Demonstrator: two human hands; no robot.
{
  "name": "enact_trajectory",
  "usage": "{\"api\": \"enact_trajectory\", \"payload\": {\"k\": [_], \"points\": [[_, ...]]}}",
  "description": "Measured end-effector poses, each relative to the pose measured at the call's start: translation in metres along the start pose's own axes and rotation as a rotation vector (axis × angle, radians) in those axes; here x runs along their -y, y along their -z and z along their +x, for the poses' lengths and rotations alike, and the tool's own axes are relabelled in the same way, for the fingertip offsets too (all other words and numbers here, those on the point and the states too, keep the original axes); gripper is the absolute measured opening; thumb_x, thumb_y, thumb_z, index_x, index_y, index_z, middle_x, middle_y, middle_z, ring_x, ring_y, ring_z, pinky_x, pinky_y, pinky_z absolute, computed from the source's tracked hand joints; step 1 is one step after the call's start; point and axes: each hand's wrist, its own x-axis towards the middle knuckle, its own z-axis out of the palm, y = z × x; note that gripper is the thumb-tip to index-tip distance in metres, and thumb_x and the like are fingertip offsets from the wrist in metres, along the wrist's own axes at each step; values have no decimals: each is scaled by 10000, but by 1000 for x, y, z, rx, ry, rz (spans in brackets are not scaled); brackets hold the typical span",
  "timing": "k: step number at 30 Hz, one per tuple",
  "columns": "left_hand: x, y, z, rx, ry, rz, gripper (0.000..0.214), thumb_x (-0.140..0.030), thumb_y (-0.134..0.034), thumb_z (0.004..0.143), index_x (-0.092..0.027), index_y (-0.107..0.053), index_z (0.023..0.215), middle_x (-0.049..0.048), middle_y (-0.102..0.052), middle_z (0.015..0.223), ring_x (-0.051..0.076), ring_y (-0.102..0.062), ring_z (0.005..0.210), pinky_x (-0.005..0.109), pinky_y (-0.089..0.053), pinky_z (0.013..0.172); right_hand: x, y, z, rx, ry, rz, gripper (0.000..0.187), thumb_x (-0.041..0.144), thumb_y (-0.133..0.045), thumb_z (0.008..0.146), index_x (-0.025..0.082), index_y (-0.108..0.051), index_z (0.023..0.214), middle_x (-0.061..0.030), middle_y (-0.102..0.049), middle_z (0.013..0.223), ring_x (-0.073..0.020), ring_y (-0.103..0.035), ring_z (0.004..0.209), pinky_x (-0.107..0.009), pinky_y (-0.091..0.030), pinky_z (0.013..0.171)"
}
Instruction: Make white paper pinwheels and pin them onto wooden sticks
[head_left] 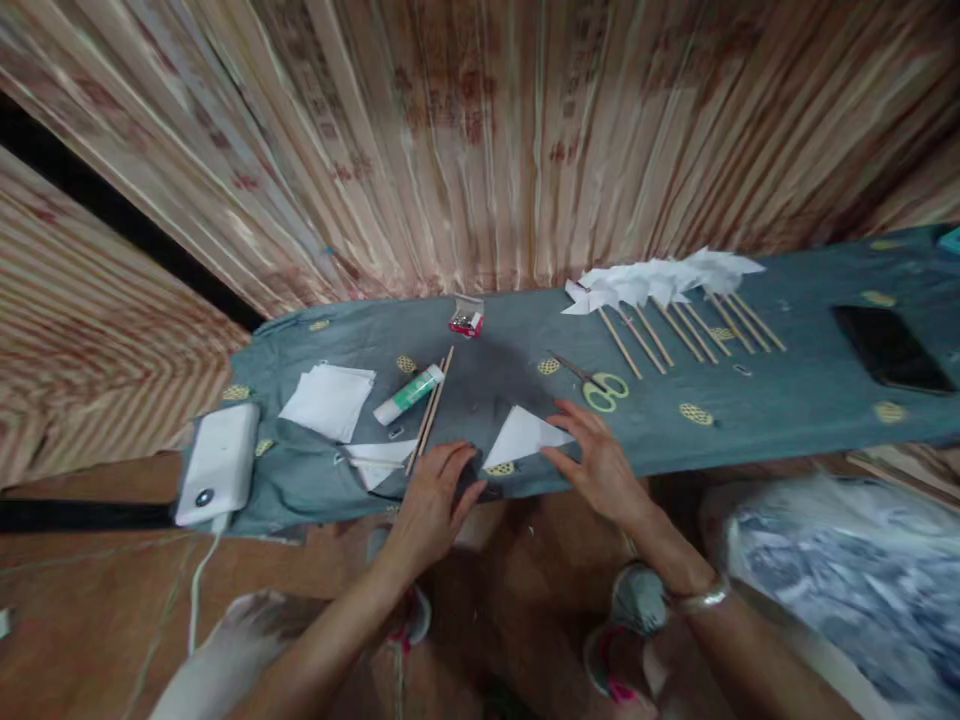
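A folded white paper [523, 436], roughly triangular, lies near the table's front edge. My right hand [600, 465] has its right corner between thumb and fingers. Left of the paper, my left hand [433, 505] hovers at the front edge, thumb and fingers apart, with nothing visible in it. Close by that hand are thin wooden sticks [431, 412] and a glue stick [409, 394] touching them. Another folded white paper [379, 460] lies partly under a pale strip-like thing. Scissors with green handles [604, 391] rest beyond my right hand.
A stack of white paper squares [330, 400] and a white power bank [219, 462] with a cable are on the left. A small red box [466, 318] stands at the back. Several paper pinwheels [667, 280] on sticks lie back right, before a black phone [892, 347]. A curtain [480, 150] hangs behind.
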Motion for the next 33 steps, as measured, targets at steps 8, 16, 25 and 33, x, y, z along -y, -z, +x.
{"api": "enact_trajectory", "payload": {"k": [8, 16, 25, 33], "points": [[-2, -2, 5, 22, 40, -36, 304, -303, -505, 926, -155, -524, 1191, 132, -606, 1181, 242, -560, 1109, 433, -468, 972, 5, 3, 0, -36, -11, 44, 215, 326, -590, 857, 190, -614, 1021, -153, -558, 1332, -309, -488, 1258, -513, -394, 1041], [-4, -3, 9, 25, 64, -77, 272, -286, -525, 913, -175, -560, 1159, 111, -617, 1161, 243, -561, 1088, 436, -466, 965, 9, 2, -2, -57, 101, -20, 231, 311, -537, 897, 177, -598, 1075, -167, -544, 1341, -306, -473, 1259, -513, -396, 1034], [-5, 0, 12, 44, 189, -230, 321, -353, -482, 930, -168, -576, 1174, 121, -626, 1180, 242, -558, 1118, 435, -438, 994, 11, 5, -3, 4, 65, 79, 111, 160, -495, 860, 206, -593, 884, -138, -482, 1410, -288, -434, 1309, -505, -372, 1046], [-10, 3, 40, 83, 385, -525, 474, -456, -660, 789, -148, -651, 1148, 100, -691, 1044, 221, -625, 929, 325, -477, 828, 23, 8, 8, -41, 15, 214, 160, 158, -487, 848, 221, -631, 881, -103, -455, 1440, -259, -415, 1338, -474, -330, 1081]]}}
